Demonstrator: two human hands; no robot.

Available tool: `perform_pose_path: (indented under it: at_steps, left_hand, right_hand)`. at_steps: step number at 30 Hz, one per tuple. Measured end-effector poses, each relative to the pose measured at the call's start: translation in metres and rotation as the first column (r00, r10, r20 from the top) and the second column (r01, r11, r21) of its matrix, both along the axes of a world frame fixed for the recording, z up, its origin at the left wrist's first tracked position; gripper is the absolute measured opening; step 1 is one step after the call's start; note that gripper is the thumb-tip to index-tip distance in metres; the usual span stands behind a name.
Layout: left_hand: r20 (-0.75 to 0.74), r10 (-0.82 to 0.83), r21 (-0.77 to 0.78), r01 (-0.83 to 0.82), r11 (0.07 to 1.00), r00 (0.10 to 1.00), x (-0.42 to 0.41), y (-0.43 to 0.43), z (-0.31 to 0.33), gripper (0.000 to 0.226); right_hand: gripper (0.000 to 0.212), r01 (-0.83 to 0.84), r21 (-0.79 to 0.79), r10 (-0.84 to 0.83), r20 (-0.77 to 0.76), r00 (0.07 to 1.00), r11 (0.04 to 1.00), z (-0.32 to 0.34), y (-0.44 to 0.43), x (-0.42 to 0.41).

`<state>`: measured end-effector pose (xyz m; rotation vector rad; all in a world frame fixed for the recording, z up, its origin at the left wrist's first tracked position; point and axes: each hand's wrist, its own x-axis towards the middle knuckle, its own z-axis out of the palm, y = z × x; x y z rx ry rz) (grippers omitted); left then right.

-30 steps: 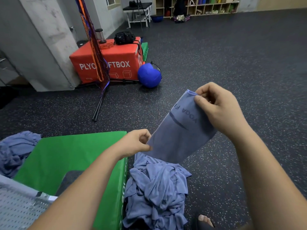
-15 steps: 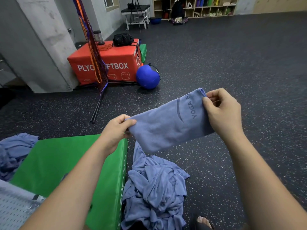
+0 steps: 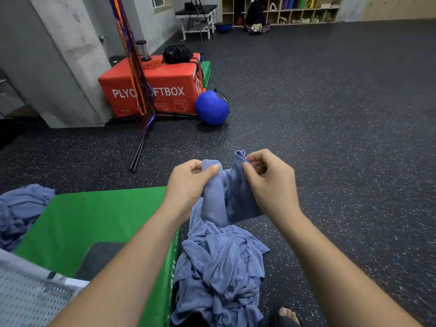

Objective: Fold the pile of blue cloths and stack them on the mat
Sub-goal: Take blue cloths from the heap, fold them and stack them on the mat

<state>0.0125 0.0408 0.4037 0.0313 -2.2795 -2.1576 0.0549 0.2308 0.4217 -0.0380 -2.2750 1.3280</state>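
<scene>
I hold one blue cloth [image 3: 227, 197] in the air above the floor, doubled over between my hands. My left hand [image 3: 188, 185] pinches its left top corner and my right hand [image 3: 271, 185] pinches the right top corner, the two hands close together. Below them a crumpled pile of blue cloths [image 3: 219, 272] lies on the dark floor, against the right edge of the green mat [image 3: 94, 223]. More blue cloth [image 3: 21, 208] is heaped off the mat's left side.
A perforated grey seat [image 3: 28, 296] and a dark pad [image 3: 99, 258] sit at the mat's near end. A red plyo box [image 3: 155, 88], a blue ball [image 3: 211, 107] and a leaning stand [image 3: 139, 152] stand further back on the left. My sandalled foot [image 3: 286, 315] is by the pile.
My hands have come together, folding the stretched cloth in half. The left hand rose from near the pile to the right hand's height.
</scene>
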Motion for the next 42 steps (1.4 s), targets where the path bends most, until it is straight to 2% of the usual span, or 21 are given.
perform_pose_path:
  at_steps: [6,13,15,17,19,20,21,23,25,26,27,29,31,32,36,40,42]
  left_hand:
    - [0.029,-0.051,0.016,0.051,0.999,0.998,0.01,0.005,0.005,0.008]
    - [-0.023,-0.082,-0.072,0.08,0.994,0.996,0.014,0.007,0.013,0.014]
    - [-0.075,-0.094,-0.131,0.083,0.988,0.993,0.014,0.004,0.016,0.015]
    - [-0.106,-0.126,-0.139,0.111,0.984,0.986,0.013,-0.001,0.019,0.014]
    - [-0.132,-0.175,-0.18,0.15,0.972,0.976,0.011,-0.005,0.022,0.019]
    - [-0.151,-0.189,-0.225,0.153,0.962,0.97,0.011,-0.007,0.023,0.024]
    - [-0.168,-0.197,-0.269,0.147,0.952,0.966,0.01,-0.008,0.023,0.028]
    - [-0.181,-0.212,-0.323,0.146,0.935,0.96,0.011,-0.01,0.026,0.031]
    - [-0.159,-0.251,-0.331,0.188,0.925,0.955,0.013,-0.01,0.029,0.034]
    - [-0.143,-0.279,-0.326,0.222,0.919,0.95,0.014,-0.01,0.03,0.036]
    - [-0.129,-0.306,-0.314,0.254,0.915,0.943,0.015,-0.01,0.031,0.036]
    - [-0.109,-0.341,-0.265,0.304,0.915,0.934,0.017,-0.011,0.033,0.034]
    - [-0.079,-0.362,-0.194,0.342,0.919,0.929,0.019,-0.011,0.036,0.035]
    - [-0.067,-0.369,-0.161,0.355,0.921,0.927,0.02,-0.011,0.038,0.036]
    - [-0.071,-0.389,-0.145,0.376,0.915,0.918,0.02,-0.018,0.049,0.033]
    - [-0.087,-0.411,-0.283,0.373,0.884,0.907,0.015,-0.031,0.043,0.061]
    - [-0.125,-0.405,-0.386,0.332,0.861,0.906,0.014,-0.031,0.037,0.068]
  right_hand:
    - [0.009,-0.071,0.088,0.074,-0.03,0.997,0.994,-0.007,-0.023,0.007]
    - [0.007,-0.122,0.067,0.124,-0.021,0.992,0.99,-0.006,-0.027,0.01]
    - [0.026,-0.21,-0.033,0.211,0.031,0.977,0.977,-0.003,-0.026,0.011]
    - [0.041,-0.301,-0.251,0.333,0.095,0.938,0.92,0.0,-0.024,0.011]
    - [0.042,-0.331,-0.4,0.401,0.104,0.91,0.855,-0.001,-0.021,0.008]
    - [0.038,-0.337,-0.4,0.408,0.104,0.907,0.852,-0.001,-0.019,0.006]
    - [0.032,-0.338,-0.344,0.393,0.103,0.914,0.876,-0.001,-0.018,0.005]
    - [0.029,-0.304,-0.08,0.311,0.088,0.946,0.949,-0.003,-0.01,0.001]
    - [0.056,-0.273,0.173,0.266,0.064,0.962,0.946,-0.002,0.001,-0.003]
    - [0.069,-0.299,0.225,0.288,0.081,0.954,0.927,0.0,0.007,-0.005]
    - [0.073,-0.349,0.233,0.333,0.104,0.937,0.908,0.003,0.012,-0.006]
    - [0.053,-0.445,0.179,0.423,0.147,0.894,0.877,0.007,0.02,-0.009]
    - [0.024,-0.524,0.068,0.505,0.19,0.842,0.849,0.011,0.027,-0.01]
    - [0.017,-0.552,-0.003,0.543,0.189,0.818,0.834,0.012,0.029,-0.009]
    - [0.017,-0.565,-0.275,0.608,0.108,0.786,0.778,0.019,0.043,-0.01]
    - [0.021,-0.537,-0.414,0.586,-0.011,0.81,0.735,0.028,0.059,-0.011]
    - [0.024,-0.528,-0.47,0.572,-0.059,0.818,0.707,0.029,0.063,-0.011]
